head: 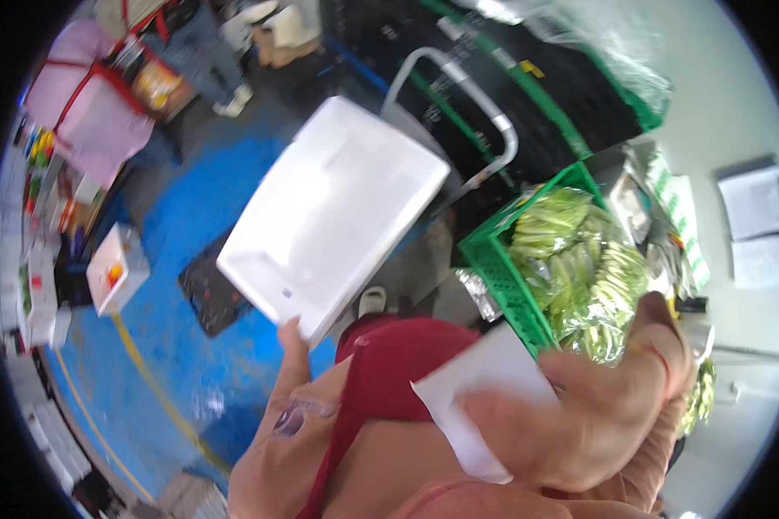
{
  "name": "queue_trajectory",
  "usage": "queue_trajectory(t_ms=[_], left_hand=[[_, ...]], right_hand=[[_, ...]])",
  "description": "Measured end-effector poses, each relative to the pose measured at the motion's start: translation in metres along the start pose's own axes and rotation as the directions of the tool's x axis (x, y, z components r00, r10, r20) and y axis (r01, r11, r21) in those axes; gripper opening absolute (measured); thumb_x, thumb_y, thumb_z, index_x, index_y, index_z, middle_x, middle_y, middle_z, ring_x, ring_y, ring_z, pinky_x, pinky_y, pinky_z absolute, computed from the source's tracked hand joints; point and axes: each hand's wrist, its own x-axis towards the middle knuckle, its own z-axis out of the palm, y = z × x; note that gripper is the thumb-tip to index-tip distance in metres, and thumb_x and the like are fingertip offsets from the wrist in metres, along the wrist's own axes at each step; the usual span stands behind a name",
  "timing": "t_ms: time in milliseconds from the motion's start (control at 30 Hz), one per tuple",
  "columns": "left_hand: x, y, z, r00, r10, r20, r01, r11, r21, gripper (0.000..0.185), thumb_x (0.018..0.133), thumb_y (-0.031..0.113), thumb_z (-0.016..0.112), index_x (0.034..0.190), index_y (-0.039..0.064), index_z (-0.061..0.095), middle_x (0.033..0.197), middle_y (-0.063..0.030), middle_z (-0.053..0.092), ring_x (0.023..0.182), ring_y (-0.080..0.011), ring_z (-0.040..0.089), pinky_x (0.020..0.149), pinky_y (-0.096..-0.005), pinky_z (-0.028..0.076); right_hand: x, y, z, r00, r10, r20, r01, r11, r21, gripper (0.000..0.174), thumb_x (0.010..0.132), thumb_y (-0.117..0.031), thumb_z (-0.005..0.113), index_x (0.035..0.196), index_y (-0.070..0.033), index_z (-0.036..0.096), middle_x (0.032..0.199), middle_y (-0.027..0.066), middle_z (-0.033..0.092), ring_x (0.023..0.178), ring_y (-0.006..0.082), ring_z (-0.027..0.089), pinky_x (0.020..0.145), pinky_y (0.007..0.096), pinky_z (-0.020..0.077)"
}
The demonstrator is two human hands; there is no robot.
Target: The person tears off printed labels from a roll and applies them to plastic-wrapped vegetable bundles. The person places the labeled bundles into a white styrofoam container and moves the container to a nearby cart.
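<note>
My left hand [294,347] grips the near corner of a white foam box [337,194], which is tilted over the floor. Only a small bluish mark shows on the box's pale inside. Raised at the lower right, my right hand [584,415] is blurred by motion. A sheet of white paper [487,370] is pinched in its fingers, before my dark red apron [402,370]. Just beyond that hand stands a green plastic crate [513,285], with leafy green vegetables [578,266] in clear plastic bags inside.
A grey tubular handle [457,71] rises behind the foam box. A black tray [211,285] and another white box [120,269] with orange items rest on the blue floor [169,363]. Another person [201,52] stands at upper left. Papers [756,207] hang on the right wall.
</note>
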Motion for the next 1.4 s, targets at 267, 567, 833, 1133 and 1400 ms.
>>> queue_trajectory(t_ms=[267, 567, 833, 1133, 1400], left_hand=[[-0.016, 0.138, 0.026, 0.957, 0.229, 0.175, -0.218, 0.973, -0.082, 0.051, 0.078, -0.001, 0.049, 0.127, -0.011, 0.037, 0.12, -0.0248, 0.049, 0.102, -0.0371, 0.055, 0.087, -0.0458, 0.046], [-0.159, 0.128, 0.026, 0.921, 0.347, -0.178, -0.379, 0.903, -0.202, 0.042, 0.079, 0.003, 0.058, 0.117, -0.011, 0.046, 0.108, -0.021, 0.058, 0.092, -0.032, 0.061, 0.079, -0.0403, 0.051], [-0.244, 0.126, 0.01, 0.876, 0.302, -0.375, -0.322, 0.947, 0.009, 0.041, 0.077, 0.008, 0.063, 0.113, -0.008, 0.052, 0.099, -0.0176, 0.061, 0.085, -0.0243, 0.061, 0.073, -0.0348, 0.049], [-0.236, 0.11, -0.094, 0.748, 0.338, -0.572, -0.423, 0.906, -0.018, 0.041, 0.075, 0.006, 0.061, 0.114, -0.006, 0.052, 0.098, -0.0158, 0.063, 0.083, -0.0223, 0.062, 0.074, -0.0325, 0.048], [-0.216, 0.171, -0.244, 0.584, 0.378, -0.719, -0.472, 0.878, 0.079, 0.038, 0.077, 0.003, 0.061, 0.113, -0.005, 0.052, 0.096, -0.0134, 0.062, 0.084, -0.0184, 0.06, 0.074, -0.0309, 0.048]], right_hand=[[-0.005, 0.058, 0.059, 0.978, -0.004, 0.209, -0.012, 0.997, 0.072, 0.018, 0.067, -0.014, 0.058, 0.079, -0.001, 0.063, 0.119, 0.0118, 0.055, 0.114, 0.0247, 0.048, 0.095, 0.0375, 0.0399], [0.012, 0.073, 0.08, 0.983, -0.127, 0.133, 0.115, 0.989, 0.095, 0.028, 0.079, -0.005, 0.05, 0.106, 0.0, 0.057, 0.137, 0.0052, 0.04, 0.129, 0.0239, 0.033, 0.107, 0.0425, 0.0235], [0.033, 0.096, 0.142, 0.942, -0.327, 0.073, 0.324, 0.944, 0.058, 0.01, 0.069, -0.005, 0.055, 0.06, -0.001, 0.059, 0.119, 0.0148, 0.053, 0.113, 0.0306, 0.048, 0.1, 0.0485, 0.032], [0.116, 0.02, 0.212, 0.806, -0.59, -0.055, 0.587, 0.782, 0.208, 0.007, 0.063, -0.009, 0.058, 0.061, -0.003, 0.061, 0.097, 0.0108, 0.056, 0.095, 0.0269, 0.053, 0.083, 0.0393, 0.0405], [0.229, -0.122, 0.292, 0.848, -0.513, -0.134, 0.522, 0.763, 0.382, 0.007, 0.068, -0.013, 0.062, 0.07, -0.006, 0.063, 0.101, 0.0075, 0.056, 0.097, 0.0256, 0.052, 0.087, 0.0404, 0.0389]])
